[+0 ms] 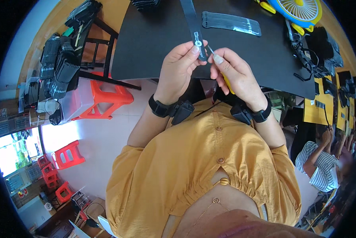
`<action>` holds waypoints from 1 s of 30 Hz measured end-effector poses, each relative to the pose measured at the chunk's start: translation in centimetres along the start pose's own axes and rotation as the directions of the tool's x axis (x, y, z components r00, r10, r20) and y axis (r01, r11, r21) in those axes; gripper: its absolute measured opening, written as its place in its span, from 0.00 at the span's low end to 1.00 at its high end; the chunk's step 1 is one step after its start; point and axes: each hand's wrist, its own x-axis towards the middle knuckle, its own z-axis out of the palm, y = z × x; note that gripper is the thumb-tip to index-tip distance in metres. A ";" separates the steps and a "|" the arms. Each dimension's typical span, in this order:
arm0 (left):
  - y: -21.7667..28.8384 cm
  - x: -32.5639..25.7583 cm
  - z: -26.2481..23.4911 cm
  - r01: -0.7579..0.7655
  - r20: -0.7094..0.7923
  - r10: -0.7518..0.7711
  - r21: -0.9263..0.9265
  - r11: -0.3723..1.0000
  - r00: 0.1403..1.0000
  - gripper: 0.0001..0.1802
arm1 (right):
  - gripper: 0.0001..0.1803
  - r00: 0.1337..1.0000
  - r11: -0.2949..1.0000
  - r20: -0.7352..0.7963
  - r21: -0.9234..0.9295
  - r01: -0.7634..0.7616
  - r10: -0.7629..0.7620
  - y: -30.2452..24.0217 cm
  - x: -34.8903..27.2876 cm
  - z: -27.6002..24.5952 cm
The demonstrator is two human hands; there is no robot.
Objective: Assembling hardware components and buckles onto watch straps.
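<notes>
L hand [178, 69] fingers clamp black strap [193, 25], long axis running away over table [146, 43] near edge; R hand [235, 75] fingers pinch yellow-handled tool [226, 83], tip at strap.

Dark worktop [154, 43] has a flat row of black straps [231, 22] lying on it, plus a blue and yellow fan [298, 10] at the far right corner. Orange plastic stools [106, 97] on the floor, and another person in a striped shirt [318, 164] off right.
</notes>
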 end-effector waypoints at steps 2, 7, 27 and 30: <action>0.2 -0.1 -0.2 0.001 0.011 -0.001 0.010 1.000 1.000 0.14 | 0.14 1.000 0.997 0.016 -0.070 -0.014 0.015 0.0 -0.1 0.1; 0.7 -0.4 -0.1 0.039 -0.002 -0.039 0.029 0.999 0.999 0.14 | 0.13 0.998 0.997 0.059 -0.076 0.003 0.002 0.3 -0.2 0.1; 0.3 -0.5 -0.3 0.124 0.055 -0.123 -0.005 0.992 0.991 0.15 | 0.16 0.973 0.977 0.161 0.105 -0.183 0.165 -1.2 -0.8 0.2; 0.1 -0.4 -0.3 0.127 0.080 -0.125 -0.019 0.992 0.989 0.15 | 0.16 0.971 0.975 0.167 0.113 -0.191 0.171 -1.1 -0.9 0.1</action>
